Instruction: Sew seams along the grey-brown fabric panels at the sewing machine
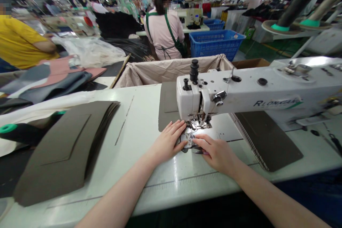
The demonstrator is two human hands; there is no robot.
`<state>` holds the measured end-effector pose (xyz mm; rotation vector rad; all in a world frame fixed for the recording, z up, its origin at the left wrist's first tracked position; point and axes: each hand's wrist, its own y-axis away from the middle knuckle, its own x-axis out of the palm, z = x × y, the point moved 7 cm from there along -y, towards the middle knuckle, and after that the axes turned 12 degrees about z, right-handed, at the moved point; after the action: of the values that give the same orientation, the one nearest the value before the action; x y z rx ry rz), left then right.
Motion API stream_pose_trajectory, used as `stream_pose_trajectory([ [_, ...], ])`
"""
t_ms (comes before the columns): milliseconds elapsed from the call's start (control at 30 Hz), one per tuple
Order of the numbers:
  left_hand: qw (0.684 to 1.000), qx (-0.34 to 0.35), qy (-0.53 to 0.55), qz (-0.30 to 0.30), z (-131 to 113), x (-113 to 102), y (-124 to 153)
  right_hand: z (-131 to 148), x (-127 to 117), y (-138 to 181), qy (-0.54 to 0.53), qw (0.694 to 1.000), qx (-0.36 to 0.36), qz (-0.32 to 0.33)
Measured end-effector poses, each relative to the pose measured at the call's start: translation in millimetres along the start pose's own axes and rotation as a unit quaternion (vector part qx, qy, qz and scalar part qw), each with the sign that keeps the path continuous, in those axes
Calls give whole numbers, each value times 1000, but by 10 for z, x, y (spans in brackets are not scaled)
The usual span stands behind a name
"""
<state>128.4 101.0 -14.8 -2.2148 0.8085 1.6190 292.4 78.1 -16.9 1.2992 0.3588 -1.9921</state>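
Observation:
A white sewing machine (pixel 229 89) stands on the pale table, its presser foot and needle area (pixel 199 124) in front of me. My left hand (pixel 171 140) lies with fingers stretched out, the tips at the left of the presser foot and near the edge of a grey-brown panel (pixel 167 110). My right hand (pixel 215 153) is just right of the metal needle plate (pixel 189 140), index finger reaching onto it. Its other fingers curl around a small metal tool (pixel 198 151) with a purple part, which looks like thread snips. Most of the tool is hidden by the fingers.
A stack of grey-brown panels (pixel 66 142) lies at the left, another stack (pixel 269 139) under the machine arm. Beside the left stack is a black thread cone (pixel 24 133). A cloth-lined bin (pixel 149 73) adjoins the far edge. Co-workers sit beyond, near a blue basket (pixel 215 44).

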Motion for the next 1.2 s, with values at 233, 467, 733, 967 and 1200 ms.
stream_pose_trajectory([
  [233,998,-29,-28,-40,57,-47,25,-9,-5,6,-9,1000,0,-1],
  [467,994,-63,-24,-87,163,-56,2,4,-31,15,-11,1000,3,-1],
  [733,987,-130,-36,-88,252,-79,-67,50,-86,62,18,1000,15,-10],
  [967,952,-290,-79,-62,367,-287,392,78,-108,105,32,999,6,-22],
  [1200,938,-334,-44,-78,-51,149,1607,83,-197,231,-17,999,20,-39],
])
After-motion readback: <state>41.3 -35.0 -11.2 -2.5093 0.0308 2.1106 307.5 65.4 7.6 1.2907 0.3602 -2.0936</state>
